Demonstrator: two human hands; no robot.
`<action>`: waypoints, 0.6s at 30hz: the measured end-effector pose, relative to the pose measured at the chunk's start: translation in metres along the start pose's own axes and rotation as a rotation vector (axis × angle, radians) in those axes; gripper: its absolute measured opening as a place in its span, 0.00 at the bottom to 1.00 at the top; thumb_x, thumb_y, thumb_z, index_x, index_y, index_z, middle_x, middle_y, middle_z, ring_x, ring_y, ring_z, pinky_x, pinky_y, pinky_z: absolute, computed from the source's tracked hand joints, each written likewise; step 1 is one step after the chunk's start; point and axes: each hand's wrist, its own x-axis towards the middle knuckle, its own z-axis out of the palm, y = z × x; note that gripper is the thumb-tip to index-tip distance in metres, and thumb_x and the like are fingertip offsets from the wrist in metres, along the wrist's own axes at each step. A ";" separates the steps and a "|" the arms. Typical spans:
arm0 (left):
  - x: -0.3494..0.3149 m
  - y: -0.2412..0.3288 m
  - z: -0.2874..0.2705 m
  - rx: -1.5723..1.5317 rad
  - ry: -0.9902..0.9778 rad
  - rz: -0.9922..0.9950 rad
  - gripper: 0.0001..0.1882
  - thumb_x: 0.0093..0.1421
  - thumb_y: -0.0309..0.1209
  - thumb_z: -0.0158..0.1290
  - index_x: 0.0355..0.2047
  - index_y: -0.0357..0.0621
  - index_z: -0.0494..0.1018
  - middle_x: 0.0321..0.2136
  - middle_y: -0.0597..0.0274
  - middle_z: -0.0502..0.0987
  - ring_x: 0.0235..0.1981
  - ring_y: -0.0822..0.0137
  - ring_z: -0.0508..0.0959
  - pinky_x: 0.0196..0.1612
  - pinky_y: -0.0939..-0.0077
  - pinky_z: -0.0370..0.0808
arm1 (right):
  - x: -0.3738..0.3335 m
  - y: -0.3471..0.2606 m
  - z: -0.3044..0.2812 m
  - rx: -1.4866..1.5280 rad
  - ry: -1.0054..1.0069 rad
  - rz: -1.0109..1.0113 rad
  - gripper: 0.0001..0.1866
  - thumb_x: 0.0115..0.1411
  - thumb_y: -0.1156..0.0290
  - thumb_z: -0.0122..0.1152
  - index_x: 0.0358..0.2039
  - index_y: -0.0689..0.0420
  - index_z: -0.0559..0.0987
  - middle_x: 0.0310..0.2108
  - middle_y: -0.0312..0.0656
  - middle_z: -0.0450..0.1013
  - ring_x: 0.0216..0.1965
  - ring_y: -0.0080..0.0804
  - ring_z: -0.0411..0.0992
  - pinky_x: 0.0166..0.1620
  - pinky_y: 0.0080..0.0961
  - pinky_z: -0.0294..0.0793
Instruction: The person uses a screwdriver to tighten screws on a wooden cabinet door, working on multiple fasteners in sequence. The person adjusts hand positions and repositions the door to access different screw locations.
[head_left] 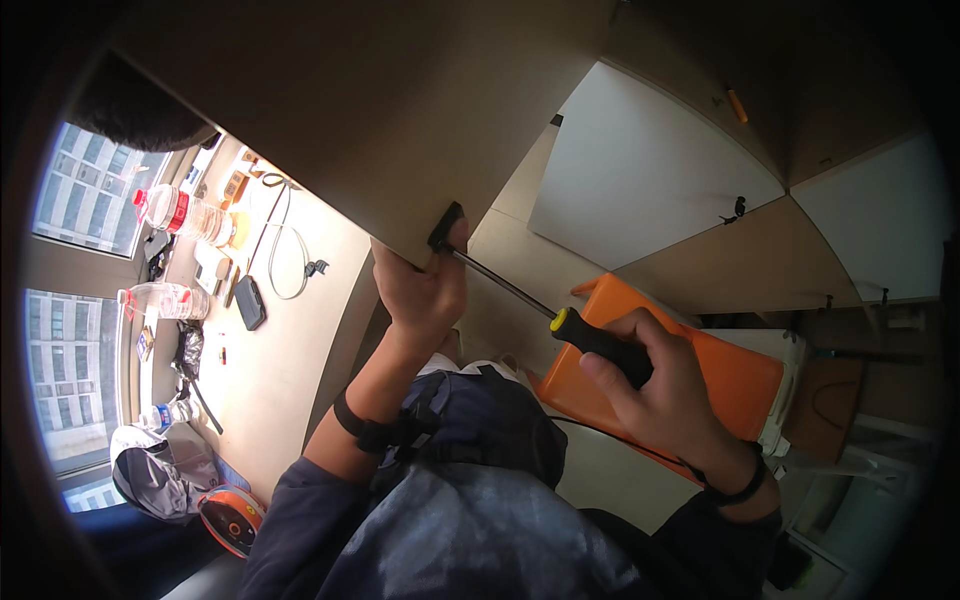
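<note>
With clock positions taken about the centre of the view, the right hand [665, 385] lies at 4 o'clock, its fingers wrapped firmly around the ribless black handle of a screwdriver [608, 344] with a yellow collar. The straight, polished metal shaft slopes toward 10 o'clock, its tip ending at a small black fitting [446, 226], at 11 o'clock near the centre; the exact contact is too small to resolve. The left hand [425, 290], at 9 o'clock near the centre, is clamped about the lower corner of a broad, flat beige panel [390, 110], which fills the view from 10 to 12 o'clock. At 3 to 4 o'clock, beyond the right hand, stands a smooth orange chair [725, 370]; at 2 o'clock hangs a matte white cabinet door [640, 150] with straight edges. A pale tabletop [275, 390] with a curved edge occupies 8 to 10 o'clock, bearing a looped thin cable [290, 245], a black rectangular case [250, 302] and two transparent, red-capped plastic bottles [195, 217]. A crumpled grey fabric bag [165, 475] sits at 8 o'clock; at 9 o'clock a bright window [75, 350] faces a gridded building façade.
</note>
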 end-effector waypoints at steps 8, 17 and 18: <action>0.006 0.001 -0.002 -0.079 -0.005 0.006 0.15 0.53 0.16 0.52 0.41 0.34 0.63 0.32 0.56 0.73 0.31 0.70 0.74 0.36 0.80 0.70 | 0.016 -0.004 -0.005 0.305 -0.278 0.362 0.17 0.56 0.60 0.61 0.28 0.61 0.69 0.17 0.36 0.69 0.21 0.23 0.69 0.27 0.21 0.67; 0.000 -0.006 -0.003 -0.002 0.020 0.014 0.15 0.53 0.20 0.55 0.40 0.35 0.65 0.35 0.56 0.72 0.33 0.67 0.74 0.38 0.79 0.69 | 0.012 -0.013 -0.007 0.057 -0.064 0.128 0.14 0.58 0.63 0.59 0.25 0.61 0.71 0.14 0.34 0.65 0.17 0.22 0.66 0.25 0.19 0.65; 0.001 -0.006 -0.003 0.013 0.014 0.030 0.15 0.53 0.19 0.54 0.40 0.35 0.65 0.34 0.57 0.73 0.33 0.68 0.74 0.37 0.79 0.70 | 0.014 -0.014 -0.011 0.086 -0.174 0.272 0.15 0.61 0.61 0.55 0.26 0.60 0.72 0.12 0.33 0.63 0.16 0.20 0.64 0.23 0.20 0.62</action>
